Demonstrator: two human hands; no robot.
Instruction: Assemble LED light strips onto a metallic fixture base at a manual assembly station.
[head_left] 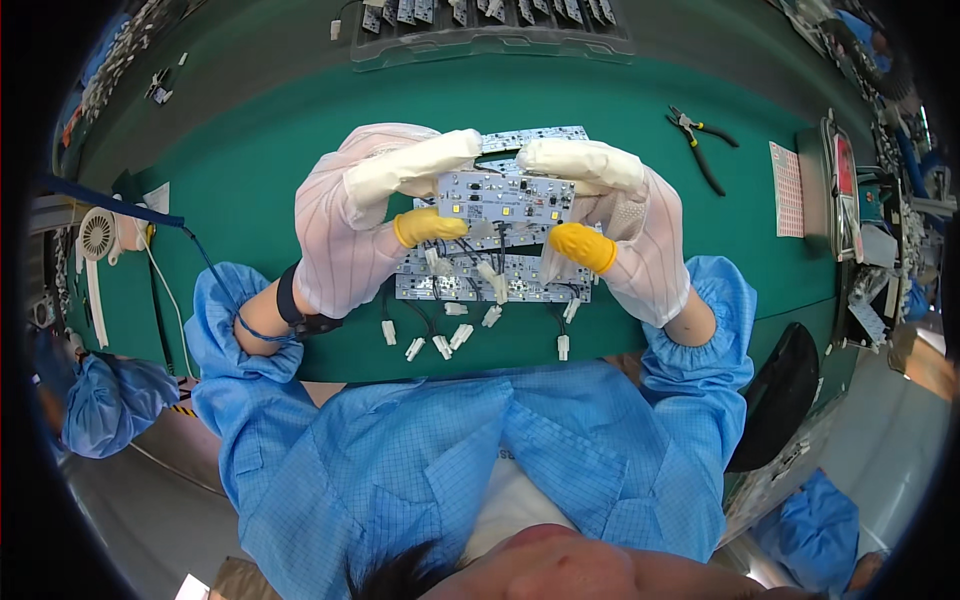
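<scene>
A small white rectangular circuit board (505,197) with pale square chips is held up between both hands over the green bench (250,190). My left hand (365,215), in a white glove with a yellow thumb cot, pinches its left end. At the board's right end my right hand (610,215), gloved the same way, grips with thumb below and fingers on top. Under the hands lie several more white boards (470,285) with black wires and white plug connectors (440,345) trailing toward me. Another board (530,136) shows behind the fingers.
Black-handled pliers (700,145) lie at the right rear. A clear tray (490,30) of parts stands at the far edge. A dotted sheet (787,188) and equipment are at the right, a small white fan (97,235) at the left. A wrist strap cord (205,260) runs left.
</scene>
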